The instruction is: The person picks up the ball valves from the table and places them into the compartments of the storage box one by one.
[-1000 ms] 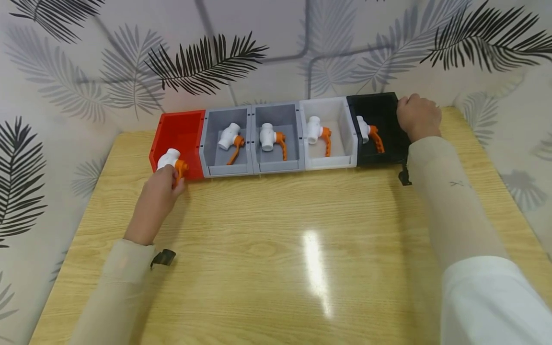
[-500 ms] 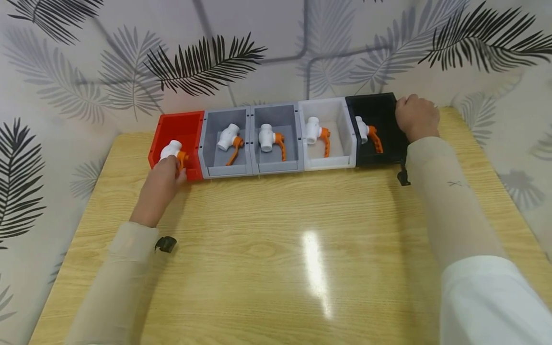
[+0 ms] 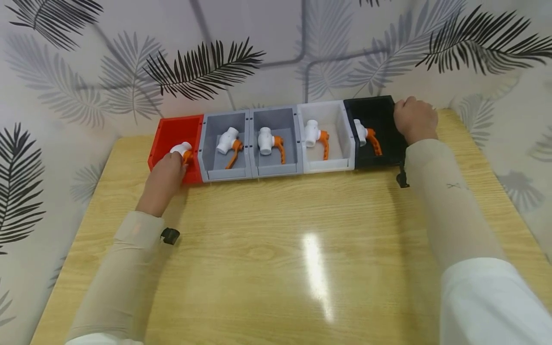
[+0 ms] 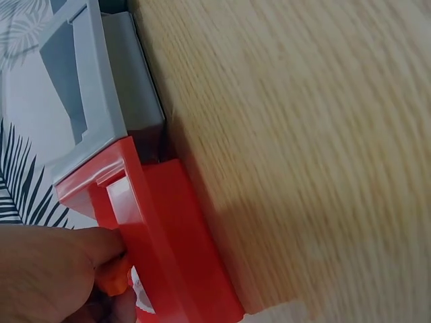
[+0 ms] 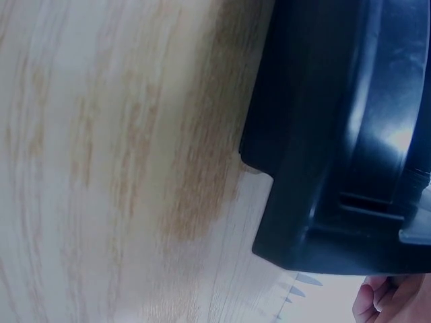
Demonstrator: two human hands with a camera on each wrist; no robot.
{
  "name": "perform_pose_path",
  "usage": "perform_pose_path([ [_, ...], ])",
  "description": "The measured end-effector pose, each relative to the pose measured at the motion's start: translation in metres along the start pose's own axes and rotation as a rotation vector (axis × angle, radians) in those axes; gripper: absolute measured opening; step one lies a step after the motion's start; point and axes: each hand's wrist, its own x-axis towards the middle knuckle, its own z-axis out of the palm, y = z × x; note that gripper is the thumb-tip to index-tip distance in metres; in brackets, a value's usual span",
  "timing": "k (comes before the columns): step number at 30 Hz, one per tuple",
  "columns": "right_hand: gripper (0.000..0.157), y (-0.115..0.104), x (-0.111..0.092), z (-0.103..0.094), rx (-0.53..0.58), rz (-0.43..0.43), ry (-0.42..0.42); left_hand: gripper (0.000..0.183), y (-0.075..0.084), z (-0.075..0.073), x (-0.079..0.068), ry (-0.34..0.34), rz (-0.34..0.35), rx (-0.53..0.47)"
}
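My left hand (image 3: 163,178) pinches a ball valve (image 3: 181,147), white with an orange handle, and has it down inside the red bin (image 3: 174,128). In the left wrist view the orange handle (image 4: 114,278) shows between my fingers, behind the red front wall. At the other end of the row, my right hand (image 3: 415,120) grips the right rim of the black bin (image 3: 372,109). Curled fingers (image 5: 367,304) show past that bin's edge in the right wrist view. Inside the black bin lies another ball valve (image 3: 360,132), its orange handle toward the front.
Two grey bins (image 3: 224,120) and a white bin (image 3: 321,111) stand between the red and black ones, joined in a row. Each holds one similar ball valve (image 3: 265,141). The row sits at the back of the wooden table (image 3: 258,249), against a leaf-patterned wall (image 3: 276,52).
My left hand has moved forward and slightly right, lowering the ball valve from the red bin's front edge deeper into it. My right hand has stayed on the black bin's rim.
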Motion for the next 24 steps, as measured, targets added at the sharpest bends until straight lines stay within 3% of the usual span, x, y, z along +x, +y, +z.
perform_pose_path([
  [15, 0.064, 0.001, 0.001, -0.005, 0.003, -0.004, -0.001, 0.032, 0.004, 0.001, 0.01, 0.039, -0.016, 0.054],
  [24, 0.063, 0.0, 0.0, -0.001, 0.009, -0.003, 0.001, 0.025, 0.003, 0.006, 0.015, 0.033, -0.078, 0.067],
])
